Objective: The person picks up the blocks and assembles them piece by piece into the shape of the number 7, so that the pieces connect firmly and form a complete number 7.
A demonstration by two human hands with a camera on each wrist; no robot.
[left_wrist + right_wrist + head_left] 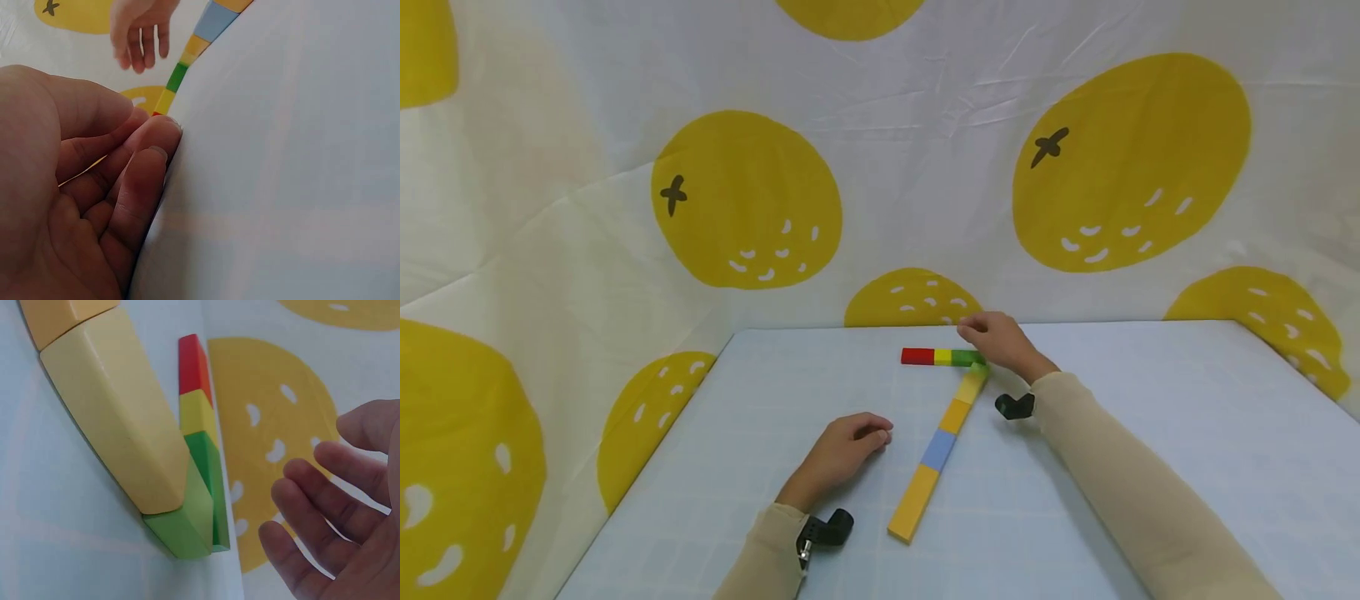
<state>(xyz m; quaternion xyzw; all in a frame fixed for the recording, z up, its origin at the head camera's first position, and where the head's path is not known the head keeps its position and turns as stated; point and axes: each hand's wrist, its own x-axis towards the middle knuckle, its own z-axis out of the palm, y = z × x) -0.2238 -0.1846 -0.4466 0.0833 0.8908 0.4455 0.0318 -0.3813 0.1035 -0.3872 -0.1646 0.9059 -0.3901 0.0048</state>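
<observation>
Two rows of coloured blocks meet at a corner on the table. The back row runs from a red block (917, 357) through a yellow block (943, 357) to a dark green block (966, 358). From its right end a slanting row comes towards me: a light green block (182, 532), a pale yellow block (115, 412), an orange block (955, 416), a blue block (938, 451) and another orange block (914, 504). Just above the corner, my right hand (1000, 340) is apart from the blocks, fingers relaxed. Left of the slanting row my left hand (842, 450) hovers or rests loosely curled, holding nothing.
The pale table (760, 400) carries the blocks. A white cloth (925, 167) printed with large yellow fruit hangs behind it and along its left side. Each wrist wears a black camera mount, such as the left mount (829, 530).
</observation>
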